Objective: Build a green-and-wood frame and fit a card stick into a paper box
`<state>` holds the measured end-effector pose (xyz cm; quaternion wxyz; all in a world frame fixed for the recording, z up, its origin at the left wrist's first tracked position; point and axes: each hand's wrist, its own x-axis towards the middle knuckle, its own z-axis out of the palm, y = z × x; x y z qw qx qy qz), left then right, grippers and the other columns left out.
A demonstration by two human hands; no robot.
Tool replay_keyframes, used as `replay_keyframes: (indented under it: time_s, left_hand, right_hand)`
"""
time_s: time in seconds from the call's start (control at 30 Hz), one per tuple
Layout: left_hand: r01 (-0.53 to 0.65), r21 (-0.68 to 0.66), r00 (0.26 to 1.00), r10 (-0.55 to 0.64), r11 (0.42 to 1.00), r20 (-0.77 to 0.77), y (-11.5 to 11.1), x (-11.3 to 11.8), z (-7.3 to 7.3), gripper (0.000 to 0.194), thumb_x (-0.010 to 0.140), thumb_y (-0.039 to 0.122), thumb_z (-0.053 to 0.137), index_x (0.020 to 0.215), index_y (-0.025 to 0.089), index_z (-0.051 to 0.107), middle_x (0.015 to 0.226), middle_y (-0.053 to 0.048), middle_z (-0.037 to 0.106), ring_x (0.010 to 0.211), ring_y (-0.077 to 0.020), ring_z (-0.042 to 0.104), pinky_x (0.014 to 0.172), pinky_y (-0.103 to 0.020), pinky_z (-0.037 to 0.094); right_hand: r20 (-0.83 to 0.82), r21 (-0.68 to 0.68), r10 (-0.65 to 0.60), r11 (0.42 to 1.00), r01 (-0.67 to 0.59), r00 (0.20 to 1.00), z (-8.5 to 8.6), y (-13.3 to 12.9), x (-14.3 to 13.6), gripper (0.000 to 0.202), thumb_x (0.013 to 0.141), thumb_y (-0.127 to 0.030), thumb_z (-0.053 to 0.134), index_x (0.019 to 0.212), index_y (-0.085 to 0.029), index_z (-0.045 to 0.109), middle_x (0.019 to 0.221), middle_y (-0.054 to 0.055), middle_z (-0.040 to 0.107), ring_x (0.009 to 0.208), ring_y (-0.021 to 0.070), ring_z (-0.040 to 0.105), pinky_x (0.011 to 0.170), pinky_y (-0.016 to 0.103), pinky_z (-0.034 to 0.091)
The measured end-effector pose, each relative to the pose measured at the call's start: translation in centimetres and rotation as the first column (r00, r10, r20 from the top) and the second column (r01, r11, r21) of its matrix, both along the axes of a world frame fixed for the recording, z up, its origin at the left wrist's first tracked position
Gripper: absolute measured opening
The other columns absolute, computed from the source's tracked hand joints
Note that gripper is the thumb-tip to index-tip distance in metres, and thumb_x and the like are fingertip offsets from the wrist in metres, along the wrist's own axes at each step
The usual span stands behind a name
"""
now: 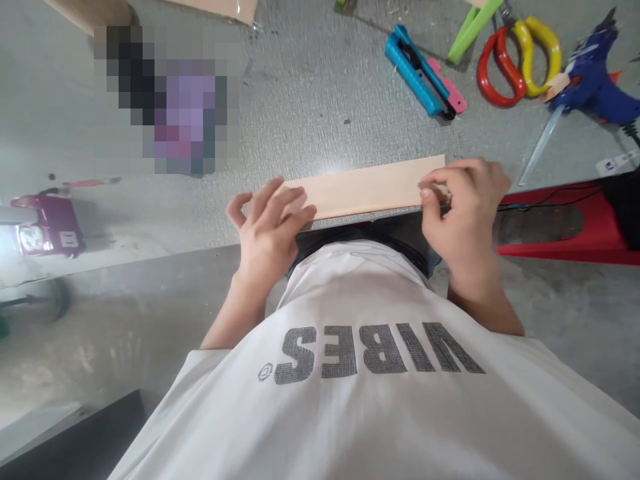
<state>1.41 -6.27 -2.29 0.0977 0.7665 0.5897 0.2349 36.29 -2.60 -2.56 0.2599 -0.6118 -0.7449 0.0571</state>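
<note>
A flat, pale beige strip (367, 189) lies along the table's near edge, slightly tilted with its right end farther away. My left hand (273, 220) has its fingers curled over the strip's left end, thumb at the near edge and fingertips on top. At the other end, my right hand (465, 200) pinches the strip between thumb and bent fingers, which hide its lower right corner. Whether it is card or thin wood, I cannot tell.
On the grey table (300, 87) lie a turquoise stapler-like tool (414, 70), red-handled scissors (500, 70), yellow-handled scissors (540, 57) and a blue glue gun (590, 80) with a clear stick. A purple device (50, 223) stands left. Red plastic (565, 220) sits below the right edge.
</note>
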Motion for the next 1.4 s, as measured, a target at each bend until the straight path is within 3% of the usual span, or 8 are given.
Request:
replay_keyframes:
  time_s: [0.1,0.23,0.4,0.53,0.7,0.9,1.17,1.4]
  left_hand:
    - [0.077,0.024,0.997,-0.077,0.997,-0.016,-1.2,1.3,-1.5,0.046,0.122,0.016,0.046,0.146,0.031,0.083,0.163,-0.012,0.085,0.165,-0.0346,0.074,0.149,-0.072,0.038]
    - [0.074,0.020,0.996,-0.073,0.997,-0.050,-2.9,3.3,-3.1,0.061,0.119,0.033,0.055,0.177,0.015,0.064,0.184,-0.028,0.065,0.180,-0.0461,0.056,0.152,-0.073,0.036]
    - [0.029,-0.012,0.995,-0.030,0.999,-0.097,-3.2,4.9,-3.8,0.070,0.118,0.061,0.067,0.176,0.022,0.068,0.189,-0.031,0.058,0.184,-0.0558,0.046,0.150,-0.082,0.029]
    - [0.003,0.017,0.993,-0.001,1.000,-0.119,-3.0,5.2,-4.0,0.074,0.116,0.071,0.071,0.175,0.026,0.070,0.187,-0.030,0.059,0.182,-0.0572,0.049,0.149,-0.084,0.029]
    - [0.009,0.042,0.992,-0.004,0.999,-0.126,-3.1,5.0,-4.2,0.076,0.114,0.070,0.076,0.177,0.029,0.068,0.188,-0.029,0.059,0.182,-0.0571,0.049,0.149,-0.085,0.028]
    - [-0.002,0.034,0.989,0.007,0.999,-0.146,-3.1,5.1,-3.9,0.076,0.111,0.062,0.083,0.178,0.030,0.067,0.190,-0.029,0.057,0.183,-0.0580,0.046,0.149,-0.087,0.028]
    - [-0.002,0.011,0.993,0.003,1.000,-0.119,-3.1,4.5,-3.5,0.064,0.115,0.050,0.077,0.176,0.030,0.070,0.190,-0.028,0.057,0.184,-0.0570,0.045,0.149,-0.088,0.026]
    - [-0.012,0.212,0.999,0.021,0.977,-0.037,-3.1,3.3,-5.1,0.036,0.121,0.035,0.062,0.146,0.025,0.086,0.154,-0.020,0.087,0.160,-0.0435,0.076,0.147,-0.076,0.041]
  right_hand:
    - [0.100,0.037,0.064,0.997,-0.068,0.993,-0.1,-0.5,-1.6,0.032,0.103,-0.011,0.058,0.114,-0.032,0.080,0.134,0.012,0.080,0.136,0.0387,0.072,0.126,0.069,0.046]
    - [0.137,0.047,0.127,0.990,-0.135,0.982,0.1,-0.6,-2.9,0.045,0.111,-0.007,0.049,0.119,-0.032,0.085,0.138,0.009,0.088,0.142,0.0335,0.079,0.135,0.064,0.048]
    - [0.088,-0.051,0.232,0.972,-0.228,0.969,0.2,-0.9,-3.9,0.047,0.119,-0.018,0.054,0.149,-0.033,0.086,0.158,0.010,0.086,0.159,0.0380,0.075,0.145,0.071,0.048]
    - [0.065,-0.074,0.399,0.916,-0.394,0.915,-1.1,-2.2,-6.0,0.054,0.121,-0.025,0.053,0.170,-0.033,0.076,0.178,0.010,0.074,0.176,0.0422,0.061,0.150,0.077,0.041]
    - [0.066,-0.061,0.467,0.884,-0.464,0.882,-3.4,-3.4,-7.2,0.061,0.122,-0.029,0.050,0.180,-0.027,0.067,0.185,0.013,0.067,0.180,0.0399,0.057,0.149,0.069,0.048]
    - [0.081,-0.043,0.391,0.920,-0.389,0.917,-4.3,-3.0,-4.2,0.058,0.121,-0.035,0.054,0.177,-0.033,0.070,0.181,0.010,0.070,0.177,0.0403,0.061,0.146,0.072,0.051]
    - [0.118,-0.040,0.293,0.956,-0.290,0.949,-3.3,-2.5,1.5,0.057,0.119,-0.049,0.061,0.170,-0.030,0.077,0.176,0.016,0.075,0.171,0.0468,0.066,0.140,0.074,0.053]
    - [0.170,0.089,0.150,0.982,-0.167,0.974,-3.6,-1.8,3.5,0.037,0.119,-0.043,0.059,0.131,-0.031,0.092,0.129,0.016,0.089,0.126,0.0390,0.079,0.107,0.062,0.058]
